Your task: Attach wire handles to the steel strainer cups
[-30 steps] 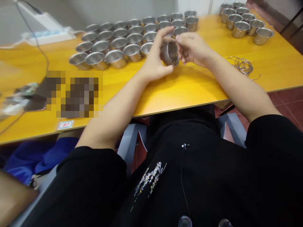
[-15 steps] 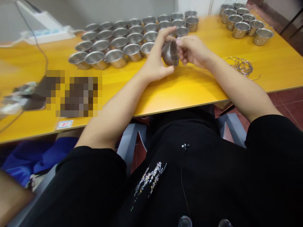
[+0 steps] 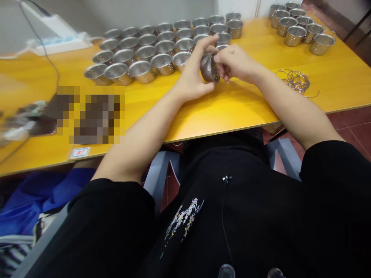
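Observation:
A small perforated metal cup (image 3: 209, 68) is tipped on its side above the table, its mouth turned toward my right hand. My left hand (image 3: 194, 73) grips it, with the thumb below and the fingers curved over the top. At the cup's rim, the thumb and fingers of my right hand (image 3: 234, 63) are pinched together. Whatever thin piece lies between them is too small to make out. Right of my right forearm lies a loose tangle of thin metal wire rings (image 3: 297, 82).
Rows of similar perforated cups (image 3: 142, 71) stand behind my left hand. More cups (image 3: 321, 44), some with thin wires, are grouped at the far right. A white power strip (image 3: 60, 43), cables and a blurred-out dark object (image 3: 97, 119) sit left on the yellow table (image 3: 220, 112).
The cup has turned slightly in my left hand, its mouth now tilted more downward and out of sight. Both hands have shifted only a little.

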